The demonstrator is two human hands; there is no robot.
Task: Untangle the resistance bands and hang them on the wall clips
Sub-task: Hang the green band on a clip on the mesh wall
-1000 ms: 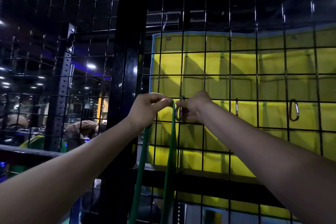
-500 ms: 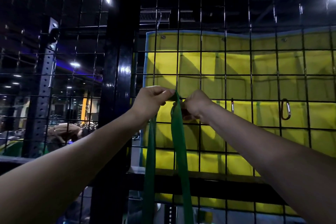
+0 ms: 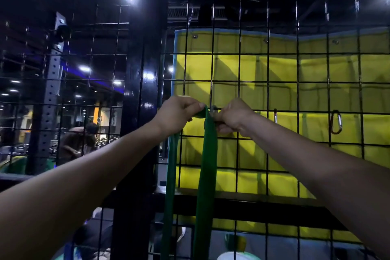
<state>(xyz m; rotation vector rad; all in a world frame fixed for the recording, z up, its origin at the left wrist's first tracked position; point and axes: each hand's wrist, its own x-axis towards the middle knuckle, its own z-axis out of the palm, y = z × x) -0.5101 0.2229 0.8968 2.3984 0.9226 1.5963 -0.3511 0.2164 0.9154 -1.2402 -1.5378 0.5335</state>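
1. The left hand (image 3: pixel 176 112) is raised to the wire grid (image 3: pixel 239 82), its fingers curled round the top of a green band (image 3: pixel 207 154) and pinching it at the fold.
2. The right hand (image 3: pixel 233 118) is just to the right of the left hand, fingers curled in and gripping a small metal clip (image 3: pixel 213 110) that hangs on the grid; only a sliver of the clip shows between the two hands.
3. The band's top sits between the two hands, touching the left thumb and lying right against the clip. Whether it is already threaded through the clip cannot be told.
4. From the hands the band drops in two strands: a wide one straight below the gap between the hands, and a narrower one (image 3: pixel 172 175) below the left wrist. Both run out of the bottom of the view.
5. To the right of the right hand, a second clip (image 3: pixel 275 115) hangs on the same horizontal wire, seen edge-on.
6. Further right, well apart from the hands, a third clip (image 3: pixel 336 122) hangs on that wire too, its oval shape plain.
7. Behind the grid, beyond both hands, is a yellow mat (image 3: pixel 253 65) with a pale blue border.
8. To the left of the left hand stands a glossy black post (image 3: pixel 143 95).
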